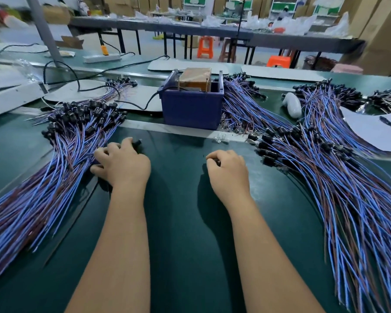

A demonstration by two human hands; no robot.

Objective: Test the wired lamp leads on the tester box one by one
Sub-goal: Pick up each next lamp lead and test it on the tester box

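The blue tester box stands at the middle back of the green table, with a brown-taped transformer inside it. Piles of lamp leads with blue and brown wires and black sockets fan out on the left and on the right. My left hand lies at the inner edge of the left pile, its fingers curled round a black socket that sticks out past the fingertips. My right hand rests on the bare mat with curled fingers. A small dark piece, like a socket, shows under them.
More leads lie behind the box on its right. A black cable runs from the box to the left. A white bulb-like object and white card sheets lie at the right. A power strip sits far back.
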